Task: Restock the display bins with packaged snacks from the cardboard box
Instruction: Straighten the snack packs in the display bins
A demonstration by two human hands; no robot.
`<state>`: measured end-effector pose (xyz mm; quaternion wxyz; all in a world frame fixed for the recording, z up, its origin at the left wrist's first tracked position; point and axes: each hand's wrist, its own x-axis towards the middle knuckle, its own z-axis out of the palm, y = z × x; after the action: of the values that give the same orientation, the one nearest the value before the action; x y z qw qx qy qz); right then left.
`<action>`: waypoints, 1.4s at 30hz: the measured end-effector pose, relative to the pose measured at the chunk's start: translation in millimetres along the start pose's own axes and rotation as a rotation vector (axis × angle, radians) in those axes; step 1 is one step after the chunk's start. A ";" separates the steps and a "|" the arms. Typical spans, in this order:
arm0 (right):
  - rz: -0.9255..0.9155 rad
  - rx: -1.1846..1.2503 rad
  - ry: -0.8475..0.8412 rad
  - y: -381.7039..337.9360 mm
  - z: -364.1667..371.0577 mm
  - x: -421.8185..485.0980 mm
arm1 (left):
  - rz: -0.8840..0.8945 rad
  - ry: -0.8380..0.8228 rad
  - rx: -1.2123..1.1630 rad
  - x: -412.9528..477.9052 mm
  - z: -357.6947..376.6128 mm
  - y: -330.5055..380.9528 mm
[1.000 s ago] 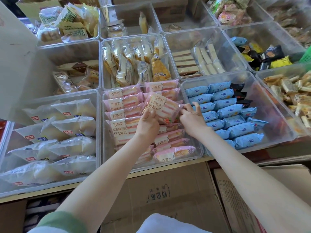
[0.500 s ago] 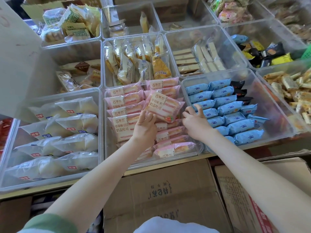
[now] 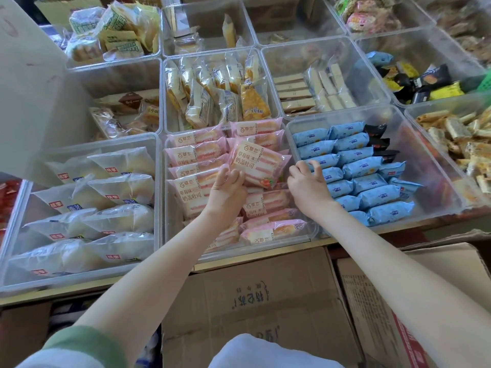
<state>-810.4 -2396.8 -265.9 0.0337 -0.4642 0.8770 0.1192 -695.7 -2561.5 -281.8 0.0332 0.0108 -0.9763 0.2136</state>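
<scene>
My left hand [image 3: 228, 187] grips the near edge of a pink strawberry toast pack [image 3: 256, 163] and holds it tilted above the rows of matching pink packs [image 3: 195, 152] in the clear middle bin [image 3: 265, 251]. Just right of that pack, my right hand [image 3: 307, 185] hovers over the wall between the pink bin and the bin of blue packs [image 3: 361, 179]. Its fingers are loosely curled and hold nothing. Closed cardboard boxes [image 3: 252, 301] stand below the shelf edge, in front of me.
A bin of white bread packs [image 3: 93, 208] sits on the left. Behind are bins of yellow cake slices [image 3: 212, 94], wafer bars [image 3: 313, 88] and mixed snacks. A tilted grey board [image 3: 32, 88] covers the far left. Another box [image 3: 377, 301] stands at the right.
My right hand has let go of the pink pack's right edge and drawn slightly away to the right. My left hand still holds the pack over the bin.
</scene>
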 end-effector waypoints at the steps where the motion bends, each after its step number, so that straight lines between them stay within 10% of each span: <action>1: -0.014 -0.022 -0.045 -0.6 -5.0 -1.0 | 0.018 0.026 0.005 -1.9 1.2 2.3; 16: -0.252 -0.042 -0.158 2.8 0.0 -22.0 | 0.129 -0.095 -0.157 -33.2 -1.7 14.3; 32: -0.087 -0.025 0.007 -4.2 12.4 -17.7 | -0.073 -0.199 -0.258 -30.1 -3.7 25.1; 42: -0.073 0.498 -0.110 7.7 -19.6 -41.8 | -0.049 -0.254 -0.583 -48.1 -20.8 -5.0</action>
<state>-792.1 -2363.7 -238.4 0.1987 -0.4659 0.8588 -0.0767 -646.3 -2557.0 -264.2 -0.0821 0.0509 -0.9922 -0.0791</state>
